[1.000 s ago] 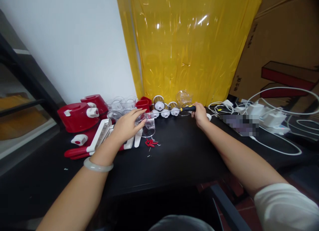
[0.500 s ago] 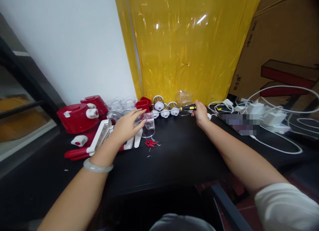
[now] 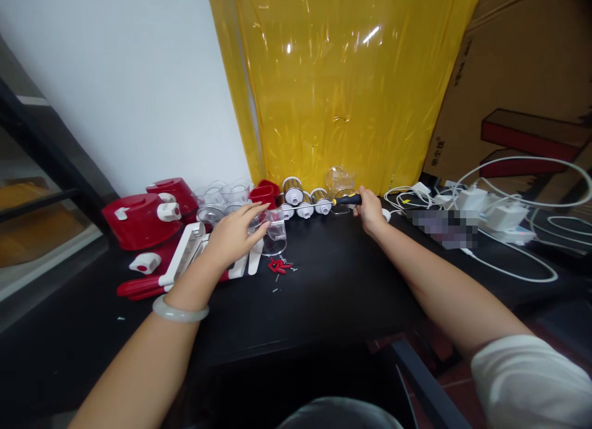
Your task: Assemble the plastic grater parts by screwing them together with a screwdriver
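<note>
My left hand (image 3: 238,232) is stretched over the clear plastic cups with its fingers apart. Its fingertips are beside a clear plastic cup (image 3: 275,243); whether they touch it I cannot tell. My right hand (image 3: 370,210) is closed around a screwdriver (image 3: 348,199) with a black and yellow handle. The long thin shaft points left, passing in front of several drum graters with white ends (image 3: 322,202) toward my left hand. Small red parts (image 3: 279,266) and loose screws (image 3: 276,290) lie on the black table below the cup.
Red housings (image 3: 139,222) with white knobs stand at left, beside white and red handled parts (image 3: 182,253). Red hoppers (image 3: 263,195) are at the back. White cables, chargers (image 3: 506,216) and a blurred phone (image 3: 444,227) lie at right. Yellow plastic sheeting (image 3: 342,77) hangs behind.
The view has shifted slightly. Less yellow shows on the screwdriver's handle, which seems to have turned in my right hand. Both hands stay in about the same places.
</note>
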`<control>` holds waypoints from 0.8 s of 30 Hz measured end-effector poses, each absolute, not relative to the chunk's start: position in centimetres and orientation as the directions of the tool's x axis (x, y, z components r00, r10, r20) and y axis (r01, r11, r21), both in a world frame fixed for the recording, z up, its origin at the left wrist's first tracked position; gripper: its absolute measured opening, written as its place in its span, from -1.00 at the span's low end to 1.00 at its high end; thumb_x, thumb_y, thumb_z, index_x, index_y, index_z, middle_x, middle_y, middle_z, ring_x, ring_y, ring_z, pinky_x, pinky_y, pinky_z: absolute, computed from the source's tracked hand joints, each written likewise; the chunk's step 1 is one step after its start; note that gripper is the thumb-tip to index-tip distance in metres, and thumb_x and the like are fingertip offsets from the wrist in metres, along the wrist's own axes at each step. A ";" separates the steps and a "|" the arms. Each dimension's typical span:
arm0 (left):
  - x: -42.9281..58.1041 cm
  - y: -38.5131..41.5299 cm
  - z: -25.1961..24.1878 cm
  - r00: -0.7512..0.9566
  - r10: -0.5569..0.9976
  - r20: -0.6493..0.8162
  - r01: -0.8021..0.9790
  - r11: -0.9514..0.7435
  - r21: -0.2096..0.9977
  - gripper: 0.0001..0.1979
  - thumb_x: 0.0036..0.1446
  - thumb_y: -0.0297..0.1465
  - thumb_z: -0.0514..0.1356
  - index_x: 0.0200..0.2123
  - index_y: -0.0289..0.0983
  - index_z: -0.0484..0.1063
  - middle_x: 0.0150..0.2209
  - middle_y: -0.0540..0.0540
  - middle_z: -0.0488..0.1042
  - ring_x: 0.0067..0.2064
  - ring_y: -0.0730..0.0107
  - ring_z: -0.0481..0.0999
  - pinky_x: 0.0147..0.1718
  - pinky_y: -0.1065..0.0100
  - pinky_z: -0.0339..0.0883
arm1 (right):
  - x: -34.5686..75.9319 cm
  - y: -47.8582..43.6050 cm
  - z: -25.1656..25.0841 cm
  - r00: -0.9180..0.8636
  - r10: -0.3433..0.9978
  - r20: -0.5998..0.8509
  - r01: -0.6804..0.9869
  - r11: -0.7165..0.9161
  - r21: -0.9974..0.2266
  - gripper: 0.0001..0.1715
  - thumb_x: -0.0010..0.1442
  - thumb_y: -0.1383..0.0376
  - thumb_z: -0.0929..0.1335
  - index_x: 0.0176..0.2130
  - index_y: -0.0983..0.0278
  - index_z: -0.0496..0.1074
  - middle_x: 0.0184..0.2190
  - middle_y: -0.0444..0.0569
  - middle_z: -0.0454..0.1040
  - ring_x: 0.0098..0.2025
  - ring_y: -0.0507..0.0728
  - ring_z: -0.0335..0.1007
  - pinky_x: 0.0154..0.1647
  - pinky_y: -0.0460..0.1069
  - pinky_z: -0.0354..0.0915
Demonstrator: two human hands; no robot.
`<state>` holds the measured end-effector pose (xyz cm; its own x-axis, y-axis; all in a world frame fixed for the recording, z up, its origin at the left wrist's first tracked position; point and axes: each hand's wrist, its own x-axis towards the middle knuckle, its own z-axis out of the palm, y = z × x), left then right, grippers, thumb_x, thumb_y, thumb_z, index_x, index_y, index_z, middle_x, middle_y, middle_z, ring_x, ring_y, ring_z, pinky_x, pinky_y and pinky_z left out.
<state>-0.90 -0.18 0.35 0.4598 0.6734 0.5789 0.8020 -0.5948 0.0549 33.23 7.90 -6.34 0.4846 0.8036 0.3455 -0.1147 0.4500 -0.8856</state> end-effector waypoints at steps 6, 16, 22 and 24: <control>-0.9 -0.2 0.4 0.459 0.671 0.583 0.796 -0.601 0.065 -0.54 0.30 -0.15 0.02 0.21 -0.13 0.30 0.19 -0.09 0.39 0.16 0.15 0.41 0.12 0.11 0.30 | 33.0 7.6 -6.0 0.449 0.874 0.185 -0.275 0.332 -0.902 -0.70 0.18 0.03 0.24 -0.34 0.20 0.31 -0.66 -0.20 0.36 -0.69 0.03 0.30 -0.71 -0.09 0.23; -0.9 -0.2 0.4 0.457 0.676 0.578 0.801 -0.595 0.062 -0.53 0.30 -0.13 0.01 0.21 -0.13 0.30 0.19 -0.10 0.39 0.16 0.13 0.40 0.12 0.10 0.29 | 32.7 7.1 -5.5 0.451 0.870 0.201 -0.230 0.331 -0.915 -0.66 0.17 0.00 0.29 -0.37 0.21 0.29 -0.76 -0.29 0.21 -0.77 -0.03 0.15 -0.77 -0.14 0.11; -0.9 -0.1 0.4 0.459 0.678 0.574 0.808 -0.587 0.049 -0.52 0.30 -0.13 0.01 0.21 -0.14 0.30 0.19 -0.11 0.38 0.17 0.12 0.40 0.12 0.10 0.30 | 32.8 6.7 -5.2 0.389 0.914 0.114 -0.377 0.271 -0.886 -0.82 0.15 0.20 0.24 -0.35 0.25 0.34 -0.60 -0.19 0.42 -0.68 -0.02 0.32 -0.71 -0.15 0.19; -0.9 -0.1 0.3 0.460 0.677 0.575 0.807 -0.589 0.047 -0.52 0.30 -0.13 0.01 0.21 -0.14 0.30 0.19 -0.11 0.38 0.17 0.12 0.40 0.12 0.09 0.29 | 32.8 6.9 -5.4 0.398 0.906 0.141 -0.359 0.295 -0.886 -0.84 0.13 0.20 0.28 -0.37 0.24 0.34 -0.65 -0.22 0.37 -0.71 -0.04 0.24 -0.73 -0.15 0.16</control>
<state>-0.95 -0.09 0.34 0.4601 0.6769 0.5746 0.8071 -0.5886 0.0471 32.84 6.92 -5.41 0.3979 0.9065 0.1412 -0.3586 0.2953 -0.8856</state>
